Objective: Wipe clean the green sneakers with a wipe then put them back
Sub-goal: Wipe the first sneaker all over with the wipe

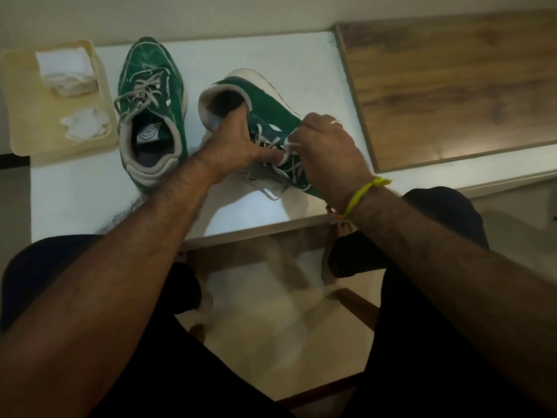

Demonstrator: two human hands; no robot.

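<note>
Two green sneakers with white laces are on a white table (265, 49). One sneaker (149, 101) stands upright at the left, toe pointing away. The other sneaker (265, 107) is tipped on its side in the middle. My left hand (232, 146) grips it at the collar, thumb by the opening. My right hand (328, 152) holds a white wipe (294, 140) against the lace area of this sneaker; most of the wipe is hidden under my fingers.
A cream tray (21, 122) at the left end of the table holds a folded white cloth (64, 66) and a crumpled white wipe (86, 123). A wooden board (452, 82) lies at the right. My knees are below the table's front edge.
</note>
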